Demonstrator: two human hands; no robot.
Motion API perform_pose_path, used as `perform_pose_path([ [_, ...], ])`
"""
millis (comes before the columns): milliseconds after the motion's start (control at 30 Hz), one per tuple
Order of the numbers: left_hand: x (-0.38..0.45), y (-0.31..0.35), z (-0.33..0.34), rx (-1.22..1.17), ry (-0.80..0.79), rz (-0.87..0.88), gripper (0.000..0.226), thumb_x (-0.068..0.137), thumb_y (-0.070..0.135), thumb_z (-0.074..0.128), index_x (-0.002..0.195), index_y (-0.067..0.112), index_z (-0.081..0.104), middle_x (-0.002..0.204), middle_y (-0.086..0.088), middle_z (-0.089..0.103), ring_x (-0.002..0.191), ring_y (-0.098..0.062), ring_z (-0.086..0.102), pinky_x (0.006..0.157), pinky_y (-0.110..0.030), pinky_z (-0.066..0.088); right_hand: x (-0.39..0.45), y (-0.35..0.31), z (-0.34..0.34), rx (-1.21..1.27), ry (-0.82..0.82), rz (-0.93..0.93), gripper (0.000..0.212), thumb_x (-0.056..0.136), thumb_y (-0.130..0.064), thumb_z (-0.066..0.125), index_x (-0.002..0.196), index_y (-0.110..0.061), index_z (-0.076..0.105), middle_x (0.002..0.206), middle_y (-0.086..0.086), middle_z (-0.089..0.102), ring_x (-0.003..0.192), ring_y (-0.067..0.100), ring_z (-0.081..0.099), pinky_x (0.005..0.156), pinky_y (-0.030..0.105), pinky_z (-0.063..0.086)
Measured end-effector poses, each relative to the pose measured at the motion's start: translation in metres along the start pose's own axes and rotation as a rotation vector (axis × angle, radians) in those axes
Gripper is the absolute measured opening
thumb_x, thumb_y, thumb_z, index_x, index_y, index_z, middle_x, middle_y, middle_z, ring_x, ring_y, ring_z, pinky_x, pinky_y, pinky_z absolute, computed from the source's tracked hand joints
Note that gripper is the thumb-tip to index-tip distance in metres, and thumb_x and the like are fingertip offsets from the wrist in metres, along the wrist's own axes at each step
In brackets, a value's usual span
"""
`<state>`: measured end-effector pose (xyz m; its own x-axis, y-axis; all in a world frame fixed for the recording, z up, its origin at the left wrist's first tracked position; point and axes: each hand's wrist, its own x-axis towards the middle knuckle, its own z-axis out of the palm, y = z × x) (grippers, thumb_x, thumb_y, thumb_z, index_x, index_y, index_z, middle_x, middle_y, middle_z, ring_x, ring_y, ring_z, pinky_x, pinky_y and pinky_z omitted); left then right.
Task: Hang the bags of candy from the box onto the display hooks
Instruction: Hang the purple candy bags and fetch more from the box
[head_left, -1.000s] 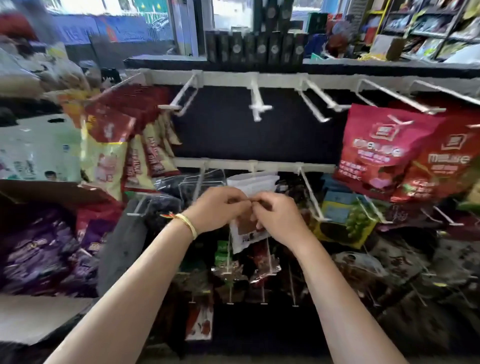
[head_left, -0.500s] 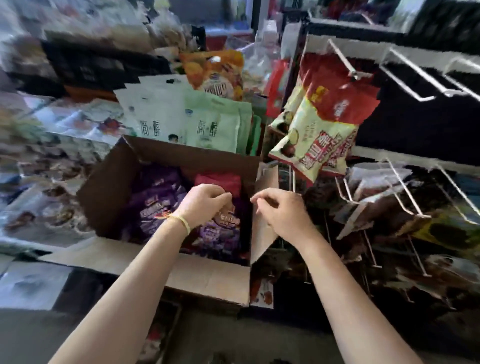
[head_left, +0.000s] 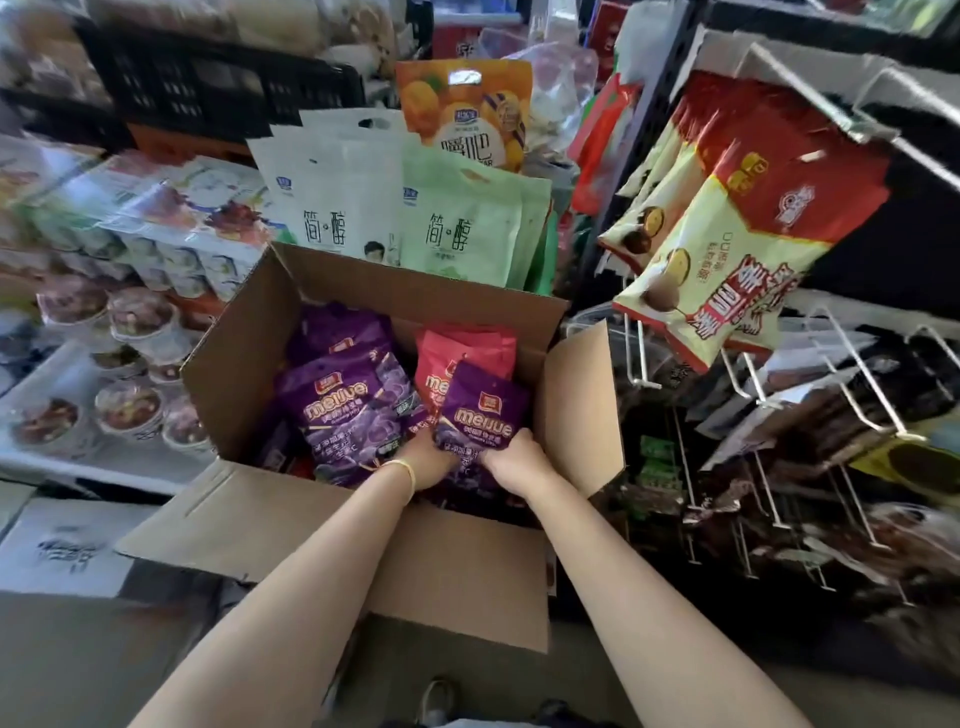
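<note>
Both hands reach into the open cardboard box (head_left: 395, 291). The left hand (head_left: 423, 462) and right hand (head_left: 514, 460) grip the lower edge of a purple candy bag (head_left: 480, 408), which stands tilted among other purple bags (head_left: 353, 410) and red bags (head_left: 462, 348). The fingers are mostly hidden under the bag, so they seem curled round it. To the right, white display hooks (head_left: 852, 400) jut out, some carrying red-and-yellow packets (head_left: 743, 249); the darker goods below are too blurred to read.
</note>
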<state>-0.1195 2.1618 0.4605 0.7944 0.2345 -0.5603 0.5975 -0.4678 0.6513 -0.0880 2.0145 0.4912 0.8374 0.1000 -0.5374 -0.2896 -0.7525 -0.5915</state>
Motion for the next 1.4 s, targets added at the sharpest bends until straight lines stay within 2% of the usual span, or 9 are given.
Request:
perform_pose_path([
  [200,0.015,-0.005,0.009,0.057,0.035,-0.063,0.068,0.075,0.044,0.084,0.127,0.008,0.059,0.124,-0.007,0.066,0.111,-0.03,0.063,0.098,-0.036,0.05,0.005,0.007,-0.002,0.073,0.001,-0.022,0.058,0.09,-0.027,0.064,0.137,-0.003,0.04,0.132,0.016,0.058,0.118,0.034,0.058,0.085,0.028,0.045],
  [367,0.009,0.004,0.009,-0.169,0.05,0.023,0.015,0.078,0.026,0.084,0.082,0.017,0.072,0.087,-0.005,0.074,0.083,-0.027,0.069,0.085,-0.038,0.057,0.003,0.007,-0.006,0.128,0.014,-0.03,0.058,0.093,-0.028,0.061,0.139,-0.002,0.039,0.134,0.017,0.057,0.119,0.034,0.057,0.088,0.031,0.047],
  [500,-0.022,0.017,-0.024,-0.635,0.024,0.145,0.007,0.097,0.006,0.062,0.096,0.01,0.067,0.081,-0.012,0.07,0.056,-0.014,0.065,0.063,-0.03,0.06,-0.006,-0.002,-0.008,0.271,0.024,-0.023,0.069,0.099,-0.048,0.052,0.147,-0.001,0.035,0.144,0.016,0.05,0.129,0.033,0.051,0.094,0.031,0.04],
  [633,-0.05,0.024,-0.065,-0.895,-0.139,0.268,0.019,0.099,0.01,0.059,0.116,0.0,0.061,0.11,-0.032,0.067,0.088,-0.033,0.067,0.082,-0.043,0.056,-0.038,-0.029,-0.025,0.576,0.04,-0.236,0.047,0.095,-0.054,0.059,0.127,-0.02,0.062,0.124,-0.003,0.066,0.12,0.018,0.06,0.102,0.032,0.045],
  [767,-0.073,0.046,-0.087,-0.804,-0.094,0.343,0.025,0.094,0.032,0.066,0.117,0.023,0.066,0.111,-0.008,0.07,0.074,-0.015,0.064,0.068,-0.033,0.051,-0.065,-0.056,-0.05,0.684,0.008,-0.453,0.009,0.087,-0.031,0.078,0.081,-0.034,0.072,0.1,-0.005,0.076,0.102,0.018,0.071,0.103,0.048,0.051],
  [900,-0.106,0.079,-0.088,-0.566,0.213,0.61,0.026,0.085,0.037,0.078,0.106,0.025,0.068,0.1,0.011,0.076,0.089,-0.002,0.071,0.076,-0.016,0.055,-0.091,-0.074,-0.073,0.71,-0.083,-0.646,0.033,0.087,-0.007,0.076,0.12,-0.011,0.069,0.114,0.006,0.075,0.106,0.019,0.071,0.092,0.036,0.056],
  [1167,-0.142,0.145,-0.065,-0.598,0.514,0.92,0.068,0.095,0.057,0.055,0.076,-0.008,0.051,0.065,-0.019,0.056,0.062,-0.016,0.044,0.056,-0.042,0.042,-0.13,-0.06,-0.134,0.87,0.04,-0.745,0.05,0.082,-0.037,0.082,0.125,-0.022,0.063,0.119,0.001,0.073,0.112,0.024,0.069,0.099,0.046,0.053],
  [1300,-0.154,0.187,-0.033,-0.653,0.293,0.955,0.058,0.09,0.058,0.055,0.087,0.001,0.062,0.084,-0.022,0.069,0.078,-0.019,0.057,0.074,-0.057,0.054,-0.135,-0.022,-0.185,0.914,0.097,-0.772,0.047,0.073,-0.029,0.084,0.116,-0.024,0.067,0.116,0.0,0.074,0.112,0.023,0.069,0.099,0.044,0.052],
  [1400,-0.169,0.229,0.003,-0.616,0.221,1.018,0.028,0.087,0.055,0.068,0.078,0.028,0.072,0.074,0.009,0.072,0.073,-0.007,0.062,0.068,-0.034,0.054,-0.141,0.019,-0.228,0.85,0.149,-0.743,0.043,0.07,-0.027,0.09,0.109,-0.023,0.072,0.11,0.003,0.076,0.107,0.024,0.071,0.095,0.041,0.054],
])
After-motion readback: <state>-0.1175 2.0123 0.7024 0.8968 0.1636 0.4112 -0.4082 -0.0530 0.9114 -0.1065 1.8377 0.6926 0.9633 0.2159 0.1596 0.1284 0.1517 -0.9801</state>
